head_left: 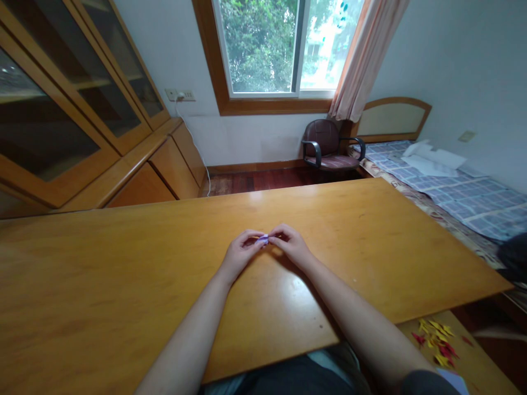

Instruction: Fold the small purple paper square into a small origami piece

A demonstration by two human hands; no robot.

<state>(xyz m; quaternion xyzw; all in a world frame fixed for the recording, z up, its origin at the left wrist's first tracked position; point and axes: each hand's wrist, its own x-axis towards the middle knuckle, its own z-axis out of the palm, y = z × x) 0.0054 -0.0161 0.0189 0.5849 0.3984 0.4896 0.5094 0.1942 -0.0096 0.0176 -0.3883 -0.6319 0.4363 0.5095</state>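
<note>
Between my two hands, just above the wooden table (164, 263), is a small piece of folded purple paper (264, 238). My left hand (242, 249) pinches its left side between thumb and fingers. On the right side, the fingertips of my right hand (289, 241) are closed on the same piece. Most of the paper is hidden by my fingers, so its exact folded shape cannot be made out.
At lower right, a lower wooden surface (486, 362) bears several yellow and red folded paper pieces (438, 337) and a pale lilac sheet (453, 378). Beyond the table stand a cabinet (135, 186), an armchair (327, 142) and a bed (461, 192).
</note>
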